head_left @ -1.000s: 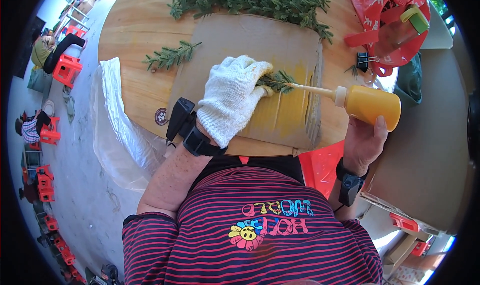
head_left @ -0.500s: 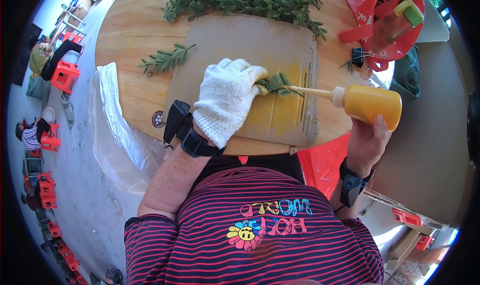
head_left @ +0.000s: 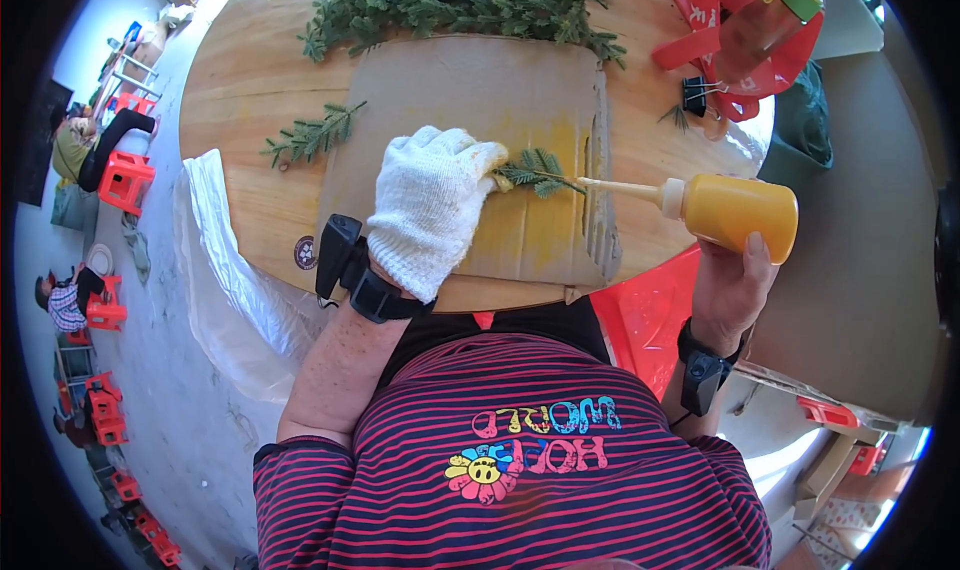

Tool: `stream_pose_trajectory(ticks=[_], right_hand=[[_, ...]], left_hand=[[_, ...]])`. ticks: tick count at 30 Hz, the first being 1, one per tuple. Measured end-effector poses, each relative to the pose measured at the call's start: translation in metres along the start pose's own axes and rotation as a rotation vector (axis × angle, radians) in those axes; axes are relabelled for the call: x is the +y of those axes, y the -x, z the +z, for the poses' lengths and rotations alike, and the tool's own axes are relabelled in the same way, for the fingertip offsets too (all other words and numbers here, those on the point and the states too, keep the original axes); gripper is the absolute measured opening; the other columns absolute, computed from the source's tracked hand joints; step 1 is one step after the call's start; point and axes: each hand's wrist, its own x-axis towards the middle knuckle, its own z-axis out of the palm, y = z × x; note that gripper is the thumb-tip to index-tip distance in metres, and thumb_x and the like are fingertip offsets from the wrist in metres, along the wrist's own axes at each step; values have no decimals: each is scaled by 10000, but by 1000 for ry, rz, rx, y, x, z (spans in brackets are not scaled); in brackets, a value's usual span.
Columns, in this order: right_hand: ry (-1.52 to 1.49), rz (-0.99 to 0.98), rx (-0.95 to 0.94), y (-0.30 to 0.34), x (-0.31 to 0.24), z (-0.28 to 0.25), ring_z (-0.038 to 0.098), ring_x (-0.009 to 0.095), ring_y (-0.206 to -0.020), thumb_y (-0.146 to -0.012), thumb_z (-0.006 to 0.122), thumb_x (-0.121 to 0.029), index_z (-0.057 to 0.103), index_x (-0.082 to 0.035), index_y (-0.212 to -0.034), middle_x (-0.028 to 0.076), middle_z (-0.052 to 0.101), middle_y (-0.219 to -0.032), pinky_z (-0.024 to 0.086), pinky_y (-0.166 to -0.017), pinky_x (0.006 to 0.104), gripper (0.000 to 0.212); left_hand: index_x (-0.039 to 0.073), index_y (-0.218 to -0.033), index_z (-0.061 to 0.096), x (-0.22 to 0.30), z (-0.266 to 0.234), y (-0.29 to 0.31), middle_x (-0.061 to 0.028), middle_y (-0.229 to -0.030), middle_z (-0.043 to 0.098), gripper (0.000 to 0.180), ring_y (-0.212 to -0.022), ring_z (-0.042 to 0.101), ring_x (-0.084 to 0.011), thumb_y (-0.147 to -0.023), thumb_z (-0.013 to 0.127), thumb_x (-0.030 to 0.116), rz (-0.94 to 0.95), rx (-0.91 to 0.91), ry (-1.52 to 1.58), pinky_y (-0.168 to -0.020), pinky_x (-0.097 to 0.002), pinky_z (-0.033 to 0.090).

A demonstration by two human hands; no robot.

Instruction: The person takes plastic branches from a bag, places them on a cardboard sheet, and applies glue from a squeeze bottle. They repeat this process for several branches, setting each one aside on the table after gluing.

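The left hand (head_left: pixel 432 208), in a white knit glove, lies near the centre of the frame with its fingers closed down on a small green sprig (head_left: pixel 531 173), pinning the stem end flat against a sheet of brown cardboard (head_left: pixel 470 90). The sprig's leafy tip pokes out to the right of the gloved fingertips. The right hand (head_left: pixel 733 285) is bare and sits at the right of the frame, wrapped around an orange squeeze bottle (head_left: pixel 730 213) – thumb up along its side. The bottle lies almost level, and its long pale nozzle points left, the tip just beside the sprig over a yellow-stained patch of the cardboard.

The cardboard rests on a round wooden table (head_left: pixel 230 100). Another loose sprig (head_left: pixel 312 135) lies on the wood at the sheet's left edge, well apart from the glove. A big heap of green branches (head_left: pixel 450 0) runs along the top of the frame – touching the cardboard's far edge. A red plastic bag (head_left: pixel 740 20) fills the upper right corner, with a black binder clip (head_left: pixel 694 95) just below it.
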Motion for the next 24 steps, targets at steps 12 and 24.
stream_pose_trajectory(ticks=[12, 24], right_hand=[[-8, 69, 40, 16, -3, -34, 516, 293, -1128, -836, 578, -244, 427, -24, -1263, 170, 509, -1208, 445, -934, 440, 503], [-265, 69, 155, 9, -4, -21, 536, 273, -1110, -846, 571, -242, 475, -46, -1238, 133, 552, -1187, 424, -946, 429, 448]], left_hand=[[173, -896, 642, 0, 2, 1, 4, -814, 607, 198, -814, 570, -208, -702, 681, 187, 15, -29, -38, -728, -358, 421], [125, -872, 674, 4, -1, -1, -22, -755, 617, 240, -747, 573, -233, -637, 715, 146, 37, 8, -38, -685, -360, 439]])
